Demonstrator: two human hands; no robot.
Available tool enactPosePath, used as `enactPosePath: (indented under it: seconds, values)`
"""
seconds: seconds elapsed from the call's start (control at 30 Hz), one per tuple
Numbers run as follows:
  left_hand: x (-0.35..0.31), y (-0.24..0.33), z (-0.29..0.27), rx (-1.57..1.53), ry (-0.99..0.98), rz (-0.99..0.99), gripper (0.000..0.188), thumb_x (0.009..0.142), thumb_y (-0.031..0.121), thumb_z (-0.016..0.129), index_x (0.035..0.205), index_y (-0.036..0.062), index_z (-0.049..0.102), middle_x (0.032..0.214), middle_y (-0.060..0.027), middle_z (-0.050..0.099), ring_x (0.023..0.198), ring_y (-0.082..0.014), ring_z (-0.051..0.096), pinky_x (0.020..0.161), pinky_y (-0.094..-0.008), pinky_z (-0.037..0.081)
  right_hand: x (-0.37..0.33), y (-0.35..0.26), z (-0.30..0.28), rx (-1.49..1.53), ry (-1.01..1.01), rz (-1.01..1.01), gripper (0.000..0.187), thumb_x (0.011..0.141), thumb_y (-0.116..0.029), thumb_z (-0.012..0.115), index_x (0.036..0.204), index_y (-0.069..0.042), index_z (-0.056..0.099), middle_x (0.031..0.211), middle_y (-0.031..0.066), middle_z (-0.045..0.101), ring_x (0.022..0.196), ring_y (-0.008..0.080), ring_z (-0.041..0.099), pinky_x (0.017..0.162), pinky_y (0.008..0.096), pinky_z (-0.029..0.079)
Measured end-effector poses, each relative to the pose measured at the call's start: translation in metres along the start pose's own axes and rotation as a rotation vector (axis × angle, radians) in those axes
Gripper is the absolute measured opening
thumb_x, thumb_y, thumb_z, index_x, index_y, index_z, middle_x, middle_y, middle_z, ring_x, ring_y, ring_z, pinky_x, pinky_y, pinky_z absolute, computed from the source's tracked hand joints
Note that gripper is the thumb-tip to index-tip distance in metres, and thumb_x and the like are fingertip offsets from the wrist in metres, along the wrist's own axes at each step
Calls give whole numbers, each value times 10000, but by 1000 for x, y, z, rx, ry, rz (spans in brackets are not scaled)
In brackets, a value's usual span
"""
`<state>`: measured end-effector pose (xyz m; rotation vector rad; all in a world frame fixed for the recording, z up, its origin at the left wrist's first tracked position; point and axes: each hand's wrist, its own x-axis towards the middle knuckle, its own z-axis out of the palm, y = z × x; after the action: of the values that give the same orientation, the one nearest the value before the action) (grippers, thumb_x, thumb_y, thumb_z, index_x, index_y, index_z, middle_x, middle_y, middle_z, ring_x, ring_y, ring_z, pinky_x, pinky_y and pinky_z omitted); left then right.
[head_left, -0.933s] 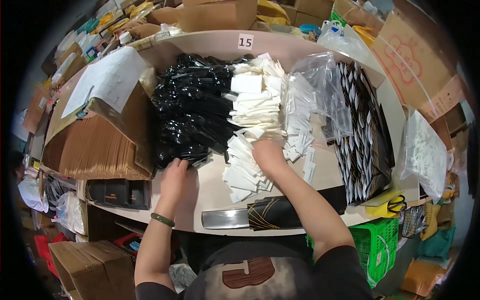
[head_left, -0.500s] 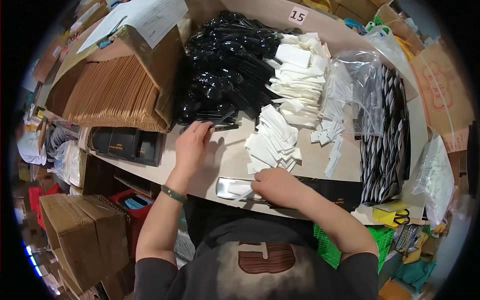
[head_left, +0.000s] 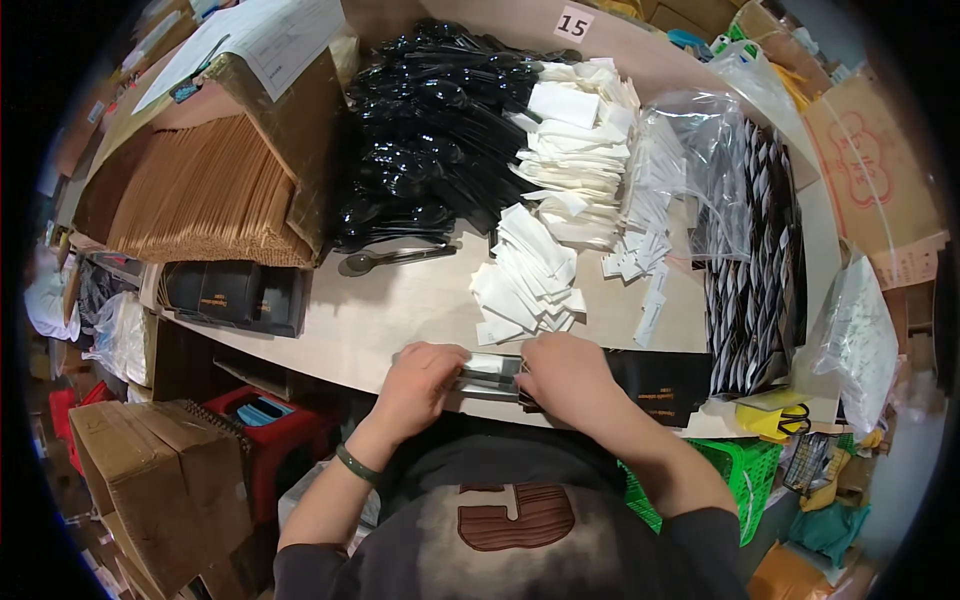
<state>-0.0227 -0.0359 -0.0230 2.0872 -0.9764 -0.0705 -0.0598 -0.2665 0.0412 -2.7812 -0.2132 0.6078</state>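
Note:
My left hand [head_left: 428, 382] is closed at the table's front edge, on a piece of black plastic cutlery [head_left: 485, 379] whose kind its fingers hide. That piece lies over a shiny, pale flat packet [head_left: 492, 362]. Just to its right, my right hand [head_left: 568, 375] is closed at the open end of a black paper sleeve [head_left: 662, 385]; its fingers cover the place where sleeve and packet meet. A loose black spoon [head_left: 375, 261] lies beyond my left hand, below a big heap of black spoons [head_left: 420, 130]. Folded white napkins [head_left: 528, 280] are fanned out beyond my hands.
At the left stands a cardboard box [head_left: 300, 190] packed with brown sleeves [head_left: 200, 195], with black boxes [head_left: 225, 293] before it. Small white packets [head_left: 640, 255], a clear plastic bag [head_left: 715, 150] and a stack of filled black sleeves [head_left: 750, 290] lie right. A green crate [head_left: 745, 475] sits below.
My left hand has come back from the spoon heap to the front edge, bringing black cutlery beside my right hand. One spoon now lies loose where it was. The view has shifted slightly.

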Motion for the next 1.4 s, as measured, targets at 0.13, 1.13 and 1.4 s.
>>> enactPosePath:
  seconds: [0.13,1.13,1.4]
  values:
    - [3,-6,7,58,45,3,178,800,50,700,967,91,655,1003,-46,674,864,-279,626,819,-379,475,-31,23,25,198,327,-146,343,766,-230,776,1002,-40,618,1166,170,637,1072,321,618,880,436,505]
    - [19,-226,-323,637,528,-470,395,997,103,504,1374,-12,528,1322,-241,596,1209,-335,597,969,-404,497,-49,35,73,-53,435,-427,587,825,-251,710,1371,-128,531,1539,252,337,1445,391,321,1133,582,301]
    - [-37,-66,-76,-545,501,-652,171,974,140,640,1108,36,665,1011,5,653,915,-99,577,835,-259,469,-59,59,58,135,353,-344,490,843,-134,689,1322,-176,593,1481,316,359,1367,489,373,1134,556,316]
